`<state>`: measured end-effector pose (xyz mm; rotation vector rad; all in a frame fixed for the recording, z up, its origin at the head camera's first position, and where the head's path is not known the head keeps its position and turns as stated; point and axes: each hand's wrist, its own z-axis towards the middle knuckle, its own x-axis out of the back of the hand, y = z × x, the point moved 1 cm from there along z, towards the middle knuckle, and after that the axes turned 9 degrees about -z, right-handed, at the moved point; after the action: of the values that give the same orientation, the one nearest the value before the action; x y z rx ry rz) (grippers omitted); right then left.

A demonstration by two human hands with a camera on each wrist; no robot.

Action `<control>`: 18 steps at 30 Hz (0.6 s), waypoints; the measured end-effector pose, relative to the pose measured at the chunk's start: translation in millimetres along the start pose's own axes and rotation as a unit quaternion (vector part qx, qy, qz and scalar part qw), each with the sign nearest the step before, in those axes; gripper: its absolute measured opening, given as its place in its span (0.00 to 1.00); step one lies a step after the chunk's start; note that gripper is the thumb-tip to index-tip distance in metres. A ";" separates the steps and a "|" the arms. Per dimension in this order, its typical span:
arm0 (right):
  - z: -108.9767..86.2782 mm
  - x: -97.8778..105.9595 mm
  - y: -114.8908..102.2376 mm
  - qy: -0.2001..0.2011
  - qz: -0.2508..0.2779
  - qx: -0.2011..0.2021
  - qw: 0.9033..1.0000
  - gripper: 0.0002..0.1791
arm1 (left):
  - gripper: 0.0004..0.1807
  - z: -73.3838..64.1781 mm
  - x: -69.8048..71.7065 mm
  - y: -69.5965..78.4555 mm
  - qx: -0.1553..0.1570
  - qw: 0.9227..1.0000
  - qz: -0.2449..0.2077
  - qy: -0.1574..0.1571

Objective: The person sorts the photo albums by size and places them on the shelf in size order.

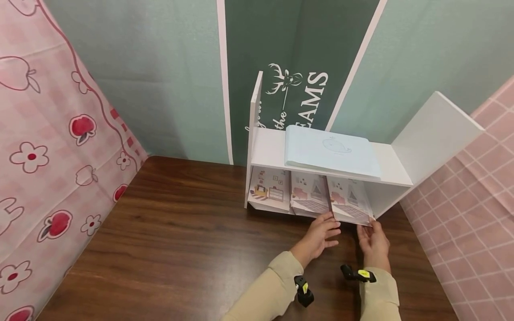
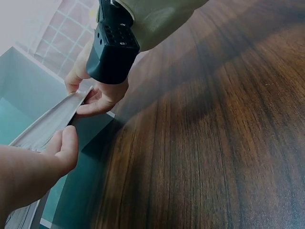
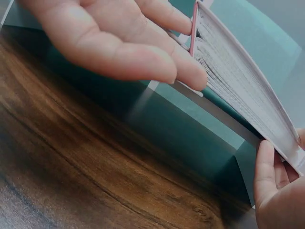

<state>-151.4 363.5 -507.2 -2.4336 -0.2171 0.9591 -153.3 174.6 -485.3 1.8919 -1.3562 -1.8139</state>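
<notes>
Three books with room drawings on their covers lean in a row in the lower compartment of a white shelf (image 1: 269, 149). My right hand (image 1: 374, 244) pinches the near right corner of the rightmost book (image 1: 349, 199), thumb above and fingers below. In the right wrist view, that book's page edges (image 3: 233, 71) face out, with a red edge (image 3: 194, 28) at one end. My left hand (image 1: 320, 236) is at the book's near left corner, fingers loosely extended, fingertips right at its edge. The middle book (image 1: 311, 192) and left book (image 1: 269, 188) stand beside it.
A light blue book (image 1: 333, 151) with a whale drawing lies flat on the upper shelf board. White side panels (image 1: 437, 138) rise at both ends. The dark wooden table (image 1: 160, 249) stretches left and forward. Patterned cloths hang at left, back and right.
</notes>
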 end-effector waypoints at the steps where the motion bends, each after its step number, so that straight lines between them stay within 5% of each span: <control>1: 0.1 -0.1 0.0 0.003 -0.001 0.001 1.000 0.04 | 0.27 0.8 -0.1 -0.3 0.001 1.000 -0.001 0.001; 18: -9.1 0.1 2.2 0.000 -0.011 0.015 1.000 0.08 | 0.26 1.5 4.1 -2.1 0.011 1.000 0.024 0.014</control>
<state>-145.3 358.0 -502.7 -2.3985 -0.2288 0.9467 -154.3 173.6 -489.9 1.8709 -1.4057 -1.7509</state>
